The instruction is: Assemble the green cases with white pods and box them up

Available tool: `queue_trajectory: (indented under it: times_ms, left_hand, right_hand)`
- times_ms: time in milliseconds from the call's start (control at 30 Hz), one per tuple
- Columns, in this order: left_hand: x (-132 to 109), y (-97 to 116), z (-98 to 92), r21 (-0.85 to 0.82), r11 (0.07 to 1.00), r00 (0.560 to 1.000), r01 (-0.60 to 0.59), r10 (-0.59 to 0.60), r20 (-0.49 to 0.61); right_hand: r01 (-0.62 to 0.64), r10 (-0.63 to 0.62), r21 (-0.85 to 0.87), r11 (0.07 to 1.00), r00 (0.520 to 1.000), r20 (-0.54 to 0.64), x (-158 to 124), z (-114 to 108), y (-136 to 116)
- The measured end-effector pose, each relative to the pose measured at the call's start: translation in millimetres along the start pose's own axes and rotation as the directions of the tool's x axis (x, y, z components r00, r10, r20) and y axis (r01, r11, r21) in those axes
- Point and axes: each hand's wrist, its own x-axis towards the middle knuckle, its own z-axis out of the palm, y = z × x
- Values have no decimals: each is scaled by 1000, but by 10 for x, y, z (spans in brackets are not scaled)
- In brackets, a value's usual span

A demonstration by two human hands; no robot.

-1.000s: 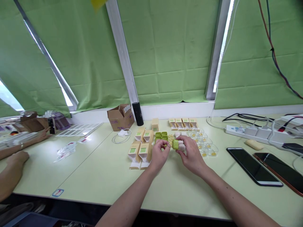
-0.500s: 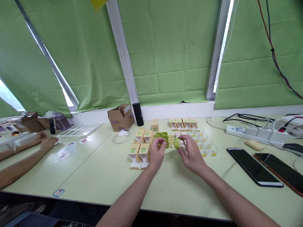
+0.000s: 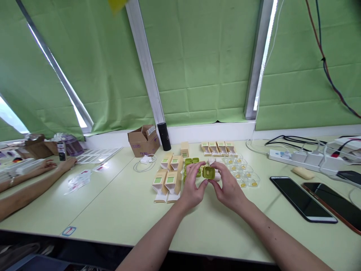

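Observation:
A small square olive-green cup (image 3: 208,172) is held up over the table, its open side turned toward me. My left hand (image 3: 193,190) grips its left side, with the thumb below and the fingers above. From the right, the thumb and fingers of my right hand (image 3: 229,186) hold the same cup. A small pale piece shows inside it, too small to name. Behind my left hand stand several more green cups (image 3: 192,160), partly covered by the fingers. White rounded pieces (image 3: 217,177) lie behind the cup, mostly hidden by my right hand.
Clear containers with yellow pieces (image 3: 238,175) stand right of my hands. Open cartons with green labels (image 3: 159,180) are to the left, more cartons (image 3: 218,148) behind. A phone (image 3: 303,199) and power strip (image 3: 299,160) lie right. A co-worker's arms (image 3: 36,190) reach in at left.
My left hand has moved right from beside the green cups onto the cup in my right hand. The cup has turned so its opening faces me. The co-worker's hand has shifted slightly right.

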Motion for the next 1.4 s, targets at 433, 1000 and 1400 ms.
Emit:
queue_trajectory:
  times_ms: [433, 1000, 1400]
  left_hand:
    - [18, -33, -9, 86, 994, 995, -64, 70, -68]
    - [0, 5, -24, 200, 968, 983, -149, 167, -74]
    - [-15, 12, -5, 213, 968, 985, -131, 152, -85]
  right_hand:
    - [145, -145, -112, 983, 989, 10, 27, -72, -4]
    - [178, -180, -137, 974, 984, -3, 27, -73, -32]
    - [157, -156, -137, 978, 988, 18, 28, -56, -58]
